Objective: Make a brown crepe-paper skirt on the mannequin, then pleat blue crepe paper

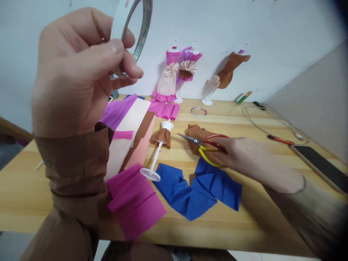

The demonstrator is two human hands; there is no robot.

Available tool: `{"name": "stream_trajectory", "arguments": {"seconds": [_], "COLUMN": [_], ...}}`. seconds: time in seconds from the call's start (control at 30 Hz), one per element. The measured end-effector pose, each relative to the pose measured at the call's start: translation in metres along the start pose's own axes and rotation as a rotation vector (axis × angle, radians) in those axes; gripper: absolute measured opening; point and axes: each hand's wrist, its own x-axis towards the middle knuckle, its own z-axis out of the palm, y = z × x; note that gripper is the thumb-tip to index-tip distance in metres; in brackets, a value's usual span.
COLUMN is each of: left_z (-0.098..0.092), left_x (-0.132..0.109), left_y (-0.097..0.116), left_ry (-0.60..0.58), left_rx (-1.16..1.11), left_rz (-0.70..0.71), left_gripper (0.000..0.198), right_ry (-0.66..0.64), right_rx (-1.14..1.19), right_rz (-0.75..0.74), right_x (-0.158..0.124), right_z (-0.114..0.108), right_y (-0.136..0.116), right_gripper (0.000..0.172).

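Observation:
My left hand (81, 61) is raised at the upper left, its fingers closed round a roll of white tape (119, 25) with printing inside its ring. My right hand (236, 154) grips scissors (208, 148) with red and yellow handles, low over the table, blades pointing left. Under the scissors lies brown crepe paper (195, 130). Left of the blade tips, a small white dress form (166, 125) in a brown paper skirt (162, 139) lies on its side, its round base toward me. Blue crepe paper (187, 199) and a magenta piece (136, 199) are nearer me.
Several dressed forms, one in a pink and cream dress (168, 78), stand along the wall. Coloured paper sheets (138, 116) lie at left. A clear tape ring (198, 111), a cable (255, 123), a red-handled tool (281, 140) and a phone (320, 165) are on the table (261, 224).

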Motion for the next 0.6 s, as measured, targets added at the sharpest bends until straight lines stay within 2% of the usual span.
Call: {"name": "stream_trajectory", "arguments": {"seconds": [0.07,0.13,0.4,0.5,0.6], "left_z": [0.002,0.003,0.010,0.012,0.014], "left_x": [0.000,0.001,0.000,-0.001,-0.002], "left_y": [0.000,0.001,0.005,0.003,0.000], "left_ry": [-0.015,-0.031,-0.060,-0.084,-0.112], "left_rx": [0.009,0.015,0.012,0.022,0.045], "left_rz": [-0.024,-0.038,-0.144,-0.158,-0.143], "left_gripper": [0.010,0.010,0.006,0.007,0.009], "right_ry": [-0.071,-0.109,-0.161,-0.139,-0.022], "right_rx": [0.053,0.112,0.173,0.157,0.134], "right_rz": [0.102,0.142,0.101,0.115,0.124], "right_x": [0.011,0.021,0.047,0.045,0.035], "right_z": [0.000,0.002,0.039,0.048,0.045], "right_y": [0.005,0.010,0.048,0.051,0.038], "right_gripper": [0.030,0.030,0.032,0.032,0.034]}}
